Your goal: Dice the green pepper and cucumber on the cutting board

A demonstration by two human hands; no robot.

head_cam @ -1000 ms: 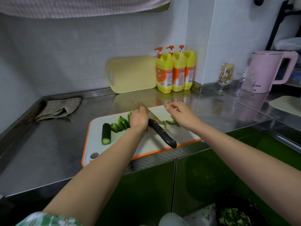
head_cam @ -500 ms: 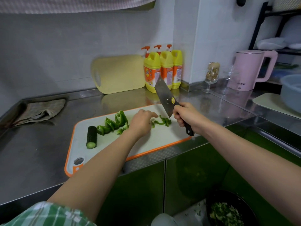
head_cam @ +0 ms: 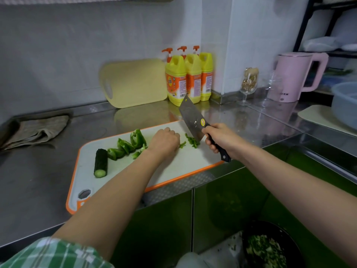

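Plaid green fabric, a sleeve (head_cam: 48, 254), edges the nearest corner. Low on the right a black bowl (head_cam: 289, 238) holds finely chopped greens below the desk's level, probably where finished dice end up, though that is my guess. White with an orange rim, the cutting board (head_cam: 183, 167) lies along the front edge of the steel desk (head_cam: 38, 180), close to the body so both arms reach it without stretching.

On the board's left end the cucumber (head_cam: 100, 163) lies on its side, a short, dark, bumpy-skinned stub with one pale cut face turned toward the camera; it is untouched and not yet diced. Just beside it the green pepper (head_cam: 127, 146) sits in wide, curled, glossy pieces.

The hands are apart. The left hand (head_cam: 164, 142) rests knuckles-up on the board with fingers curled under, the guard posture for chopping. A thin strip peeks out at its fingertips, but whether it pins anything I cannot tell. The right hand (head_cam: 220, 138) is wrapped round the black handle of a cleaver (head_cam: 192, 118), with the blade lifted and tilted up and away. Its heel is just above a small heap of narrow pepper strips (head_cam: 192, 141) — raised, I judge, for a chop across them. So the pepper is only partly cut down.

Farther back a crumpled cloth (head_cam: 34, 130) lies on the left. A yellow board (head_cam: 135, 82) leans on the tiled wall beside three yellow detergent bottles (head_cam: 188, 78), with a stemmed glass (head_cam: 249, 82) and a pink kettle (head_cam: 293, 76) to the right.
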